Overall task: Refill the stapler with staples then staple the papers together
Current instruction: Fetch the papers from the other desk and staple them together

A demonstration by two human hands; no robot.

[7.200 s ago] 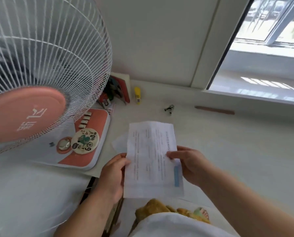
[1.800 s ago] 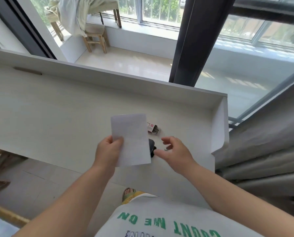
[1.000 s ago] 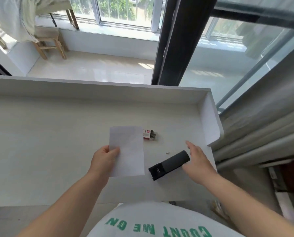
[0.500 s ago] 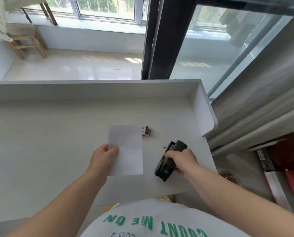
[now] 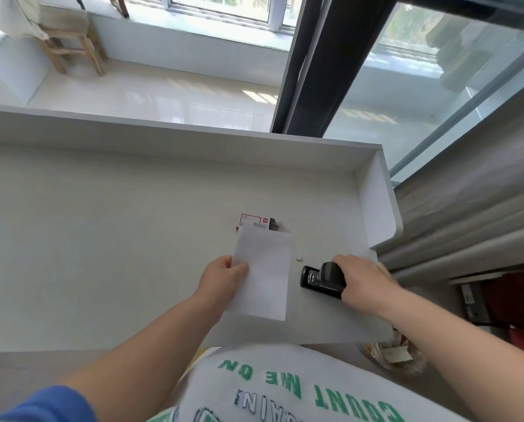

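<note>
My left hand (image 5: 221, 277) pinches the left edge of the white papers (image 5: 263, 275) and holds them just above the white desk (image 5: 102, 239). My right hand (image 5: 361, 280) grips the rear of the black stapler (image 5: 321, 278), which lies on the desk to the right of the papers with its mouth pointing left toward them. A small red and white staple box (image 5: 253, 220) sits behind the papers, partly hidden by their top edge. A tiny loose piece of staples (image 5: 299, 259) lies between papers and stapler.
The desk has a raised back wall (image 5: 193, 138) and a raised right side panel (image 5: 376, 202). Grey curtains (image 5: 467, 208) hang to the right. A waste bin (image 5: 391, 356) with scraps stands below the desk's right corner. A wooden stool (image 5: 69, 41) stands beyond the window.
My right hand has turned the stapler so its mouth faces left toward the papers. The papers in my left hand have shifted slightly up, covering part of the staple box.
</note>
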